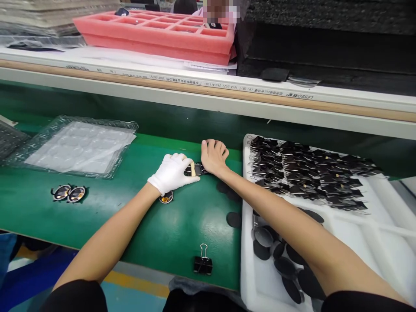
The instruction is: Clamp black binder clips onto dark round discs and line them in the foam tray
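My left hand [172, 171], in a white glove, has its fingers and thumb closed around the left end of a small dark strip with a beige band [193, 169]. What kind of thing it is cannot be made out. My bare right hand [214, 156] rests at the strip's right end, fingers apart and pointing away from me; the palm hides that end. Under my left wrist, a round dark-rimmed piece with a gold inside [166, 197] is partly covered. Two similar round pieces [77, 194] lie side by side farther left.
A white foam tray [246, 242] at right holds rows of black binder clips [302, 169] and loose black discs [286, 268]. One binder clip [203, 264] lies near the front edge. Clear plastic trays [81, 147] lie at left. A pink foam tray [156, 41] stands on the shelf.
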`<state>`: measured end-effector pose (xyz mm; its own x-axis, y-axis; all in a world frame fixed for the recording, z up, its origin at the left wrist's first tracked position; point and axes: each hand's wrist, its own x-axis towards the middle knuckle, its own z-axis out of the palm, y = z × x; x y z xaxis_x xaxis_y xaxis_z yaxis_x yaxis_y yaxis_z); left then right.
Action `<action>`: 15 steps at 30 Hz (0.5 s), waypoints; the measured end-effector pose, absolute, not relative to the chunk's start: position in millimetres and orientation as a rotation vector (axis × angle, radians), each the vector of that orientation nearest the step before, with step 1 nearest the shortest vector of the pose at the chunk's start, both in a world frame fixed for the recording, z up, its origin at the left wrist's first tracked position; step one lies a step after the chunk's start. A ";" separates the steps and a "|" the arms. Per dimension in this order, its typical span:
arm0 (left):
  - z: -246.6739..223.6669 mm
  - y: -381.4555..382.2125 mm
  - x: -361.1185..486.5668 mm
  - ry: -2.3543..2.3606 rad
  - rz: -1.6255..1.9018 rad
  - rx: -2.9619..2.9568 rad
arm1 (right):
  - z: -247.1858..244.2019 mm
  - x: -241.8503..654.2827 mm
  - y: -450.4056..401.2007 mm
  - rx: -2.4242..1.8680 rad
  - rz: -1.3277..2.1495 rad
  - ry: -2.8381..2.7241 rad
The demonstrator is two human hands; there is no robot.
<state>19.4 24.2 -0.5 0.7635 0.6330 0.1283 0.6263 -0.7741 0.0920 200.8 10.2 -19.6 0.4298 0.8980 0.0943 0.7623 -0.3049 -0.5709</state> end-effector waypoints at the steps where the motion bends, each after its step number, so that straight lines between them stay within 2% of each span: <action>1: -0.6 23.4 20.9 1.046 0.238 2.908 | -19.7 201.0 9.8 -2.138 0.326 -1.393; 10: -0.4 24.1 19.1 1.037 0.249 2.888 | -14.8 200.8 13.1 -2.079 0.450 -1.322; 15: 9.7 26.3 10.5 1.006 0.433 2.579 | 14.3 214.5 5.7 -1.923 0.586 -1.335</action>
<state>10.5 26.3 9.7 0.7031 0.6936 0.1568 0.5906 -0.6924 0.4145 214.5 5.7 14.3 0.3626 0.9315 0.0303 0.6079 -0.2117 -0.7652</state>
